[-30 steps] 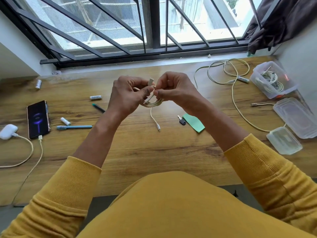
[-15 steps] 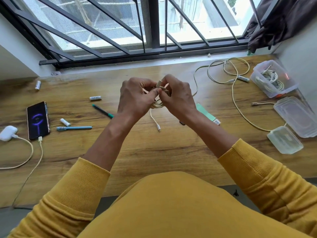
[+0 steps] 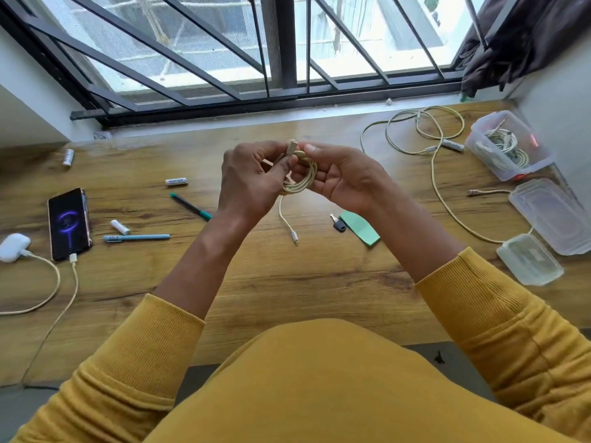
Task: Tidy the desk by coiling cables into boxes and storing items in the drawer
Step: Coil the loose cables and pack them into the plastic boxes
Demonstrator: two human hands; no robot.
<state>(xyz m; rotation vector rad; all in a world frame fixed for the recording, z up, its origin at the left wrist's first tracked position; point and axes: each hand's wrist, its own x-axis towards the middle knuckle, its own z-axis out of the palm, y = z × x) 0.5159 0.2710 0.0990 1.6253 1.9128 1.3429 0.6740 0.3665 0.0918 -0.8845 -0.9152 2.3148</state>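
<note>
A cream cable coil (image 3: 302, 179) is held above the middle of the wooden desk (image 3: 287, 282). My left hand (image 3: 252, 183) pinches the coil from the left. My right hand (image 3: 342, 175) cradles it from the right, thumb near the plug end on top. The cable's free tail (image 3: 287, 223) hangs down to the desk. An open clear box (image 3: 508, 150) at the far right holds coiled cables. A long loose cable (image 3: 435, 161) sprawls beside it.
Two clear lids or boxes (image 3: 556, 215) (image 3: 529, 259) lie at the right edge. A phone (image 3: 68, 223) and white earbud case (image 3: 14, 247) charge at left. Batteries (image 3: 176, 181), pens (image 3: 137, 238) (image 3: 191, 206), a key (image 3: 338, 223) and green card (image 3: 359, 227) are scattered about.
The hands parted slightly and the coil now shows as a fuller loop. My right hand turned palm-up under it. The green card and key are uncovered again.
</note>
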